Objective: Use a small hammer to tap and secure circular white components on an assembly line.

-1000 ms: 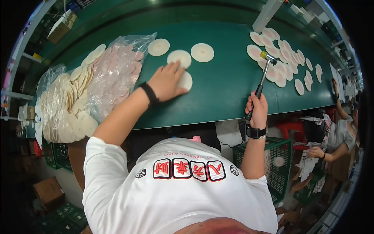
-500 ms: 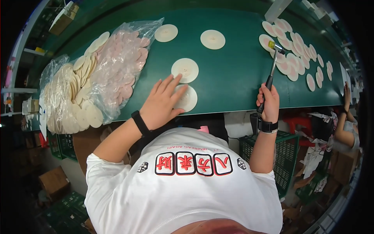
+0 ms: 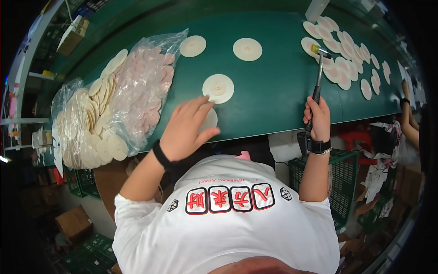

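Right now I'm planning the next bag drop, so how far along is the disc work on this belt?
Done, it seems: a crowd of discs lies at the belt's right end. In hand: the left hand rests on one disc at the near edge, and the right hand grips a small hammer. Left: three loose discs on the green belt, plus two clear bags that look full.

We saw open green belt [image 3: 273, 86] between our left hand [image 3: 187, 130] and right hand [image 3: 318, 118], broken only by one cream disc [image 3: 218, 88] just beyond the left fingers. Two more discs [image 3: 247, 49] lay farther back. A plastic bag of discs [image 3: 141, 91] blocked the left side; a crowd of discs [image 3: 346, 59] and the raised hammer [image 3: 318, 68] closed the right.
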`<action>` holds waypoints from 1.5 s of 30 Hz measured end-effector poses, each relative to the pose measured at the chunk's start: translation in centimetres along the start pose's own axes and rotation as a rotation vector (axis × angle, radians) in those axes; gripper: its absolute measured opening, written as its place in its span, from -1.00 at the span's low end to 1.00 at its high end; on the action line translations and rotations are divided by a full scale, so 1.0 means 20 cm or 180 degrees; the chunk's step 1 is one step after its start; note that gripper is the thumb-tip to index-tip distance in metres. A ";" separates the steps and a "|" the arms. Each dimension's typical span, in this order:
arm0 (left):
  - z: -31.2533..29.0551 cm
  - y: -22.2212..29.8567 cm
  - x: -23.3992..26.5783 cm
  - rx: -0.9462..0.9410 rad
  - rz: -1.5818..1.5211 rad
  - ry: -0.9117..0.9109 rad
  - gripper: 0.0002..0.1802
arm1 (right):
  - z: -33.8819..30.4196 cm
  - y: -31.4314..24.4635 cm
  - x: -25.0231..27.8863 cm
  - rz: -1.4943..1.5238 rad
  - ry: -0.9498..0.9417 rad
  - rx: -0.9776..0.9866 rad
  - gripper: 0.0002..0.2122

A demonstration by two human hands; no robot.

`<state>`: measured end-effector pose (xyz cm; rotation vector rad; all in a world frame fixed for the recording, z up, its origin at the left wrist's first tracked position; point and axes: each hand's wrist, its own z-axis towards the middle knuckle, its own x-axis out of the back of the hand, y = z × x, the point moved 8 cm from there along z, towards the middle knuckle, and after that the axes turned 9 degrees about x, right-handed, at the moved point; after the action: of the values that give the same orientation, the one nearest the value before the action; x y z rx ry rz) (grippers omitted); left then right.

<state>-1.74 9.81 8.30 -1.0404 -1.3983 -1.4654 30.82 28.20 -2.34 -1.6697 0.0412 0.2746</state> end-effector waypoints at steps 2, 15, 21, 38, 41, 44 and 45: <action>0.19 0.03 0.04 -0.0345 -0.0275 0.0213 -0.29 | 0.00 -0.01 0.00 -0.0024 0.0036 0.0013 -0.90; 0.78 0.26 -0.35 -0.0741 0.0603 -0.0577 -0.16 | 0.00 0.01 0.00 -0.0034 0.0058 0.0075 -0.90; 0.28 0.39 -0.34 -0.1017 0.0868 -0.0324 -0.16 | 0.01 0.01 -0.01 -0.0018 0.0006 -0.0043 -0.90; 0.89 -0.56 -0.09 0.0700 0.0943 -0.0082 -0.25 | 0.02 0.01 -0.02 -0.0011 -0.0012 -0.0037 -0.90; 0.93 -0.41 -0.14 0.0381 0.0888 -0.0109 -0.24 | 0.01 0.01 -0.01 -0.0051 0.0006 -0.0035 -0.89; 0.88 -0.07 -0.21 -0.0383 0.0607 -0.0181 -0.27 | 0.00 0.00 0.00 -0.0028 0.0016 -0.0007 -0.89; 0.86 0.05 -0.24 -0.0594 0.0580 -0.0173 -0.29 | 0.01 0.00 0.00 -0.0035 0.0016 -0.0009 -0.89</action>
<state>0.88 27.02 4.60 -1.2982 -1.1859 -1.4619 30.70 28.33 -2.38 -1.6732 0.0354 0.2621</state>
